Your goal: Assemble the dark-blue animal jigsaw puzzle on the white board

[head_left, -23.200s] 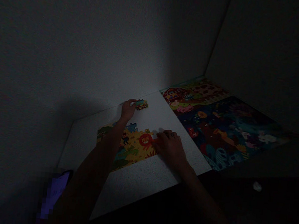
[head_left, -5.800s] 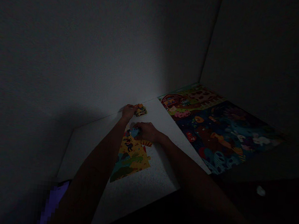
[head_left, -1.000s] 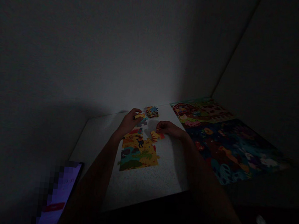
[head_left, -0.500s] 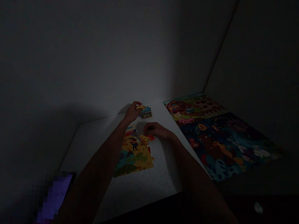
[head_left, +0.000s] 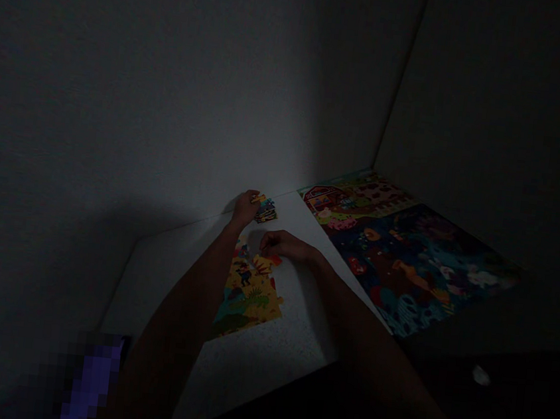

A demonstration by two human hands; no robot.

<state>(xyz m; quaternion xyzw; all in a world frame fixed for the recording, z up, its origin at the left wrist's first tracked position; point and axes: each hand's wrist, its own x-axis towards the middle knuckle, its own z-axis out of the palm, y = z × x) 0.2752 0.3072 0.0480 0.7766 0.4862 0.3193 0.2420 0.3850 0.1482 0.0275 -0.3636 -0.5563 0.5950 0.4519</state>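
A partly joined yellow and green jigsaw (head_left: 250,294) lies on a white table (head_left: 265,354) in dim light. My right hand (head_left: 279,243) rests at its far edge, fingers pinched on a red and yellow puzzle piece (head_left: 271,259). My left hand (head_left: 245,208) reaches farther back, near the wall, and holds a small yellow piece (head_left: 258,199) over a little stack of loose pieces (head_left: 266,212).
Two finished puzzles lie to the right: a farm scene (head_left: 356,197) by the wall corner and a dark underwater scene (head_left: 419,264). A lit phone screen (head_left: 92,376) glows at the lower left. Walls close in behind and on the right.
My right hand has drawn its red and yellow piece in against the joined jigsaw's far edge. My left hand stays at the stack of pieces with a small piece in its fingers.
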